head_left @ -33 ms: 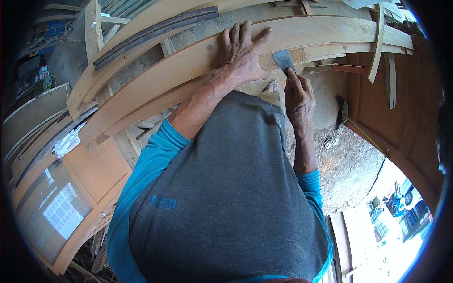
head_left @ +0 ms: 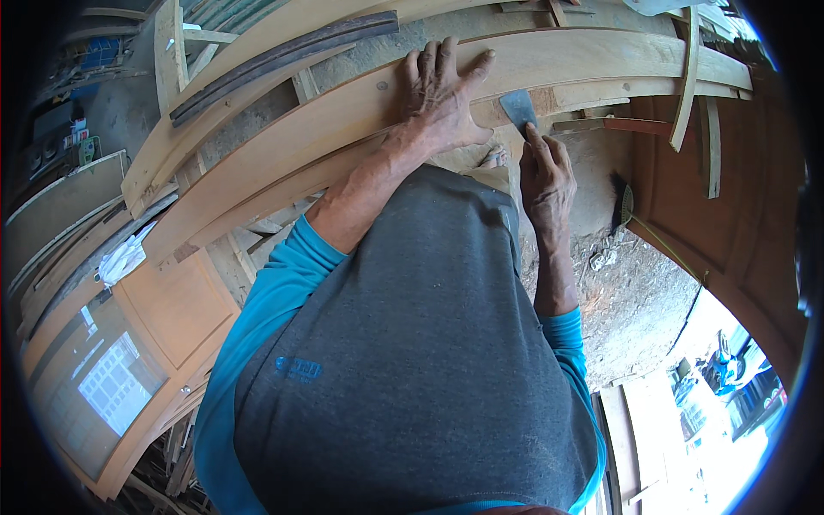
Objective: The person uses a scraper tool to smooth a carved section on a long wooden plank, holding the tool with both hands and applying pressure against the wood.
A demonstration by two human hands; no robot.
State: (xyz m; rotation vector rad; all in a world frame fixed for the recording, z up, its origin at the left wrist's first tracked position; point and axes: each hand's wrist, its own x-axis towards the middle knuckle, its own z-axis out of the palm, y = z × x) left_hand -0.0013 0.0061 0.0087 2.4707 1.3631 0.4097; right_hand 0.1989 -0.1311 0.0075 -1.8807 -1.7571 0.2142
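My left hand lies with its fingers spread on a long pale wooden plank, palm down near the middle of its length. In my right hand is a putty knife, pinched between thumb and fingers. Its flat grey blade points up and to the left, over the near edge of the plank. Most of the handle is hidden in my grip. Whether the blade touches the wood I cannot tell.
Beyond the plank lies another board with a dark strip on it. A narrow stick crosses the plank's right end. A brown wooden panel stands at the right. A glazed door and a white cloth are at the left.
The putty knife and my right hand have shifted very slightly to the right. My left hand stays where it was.
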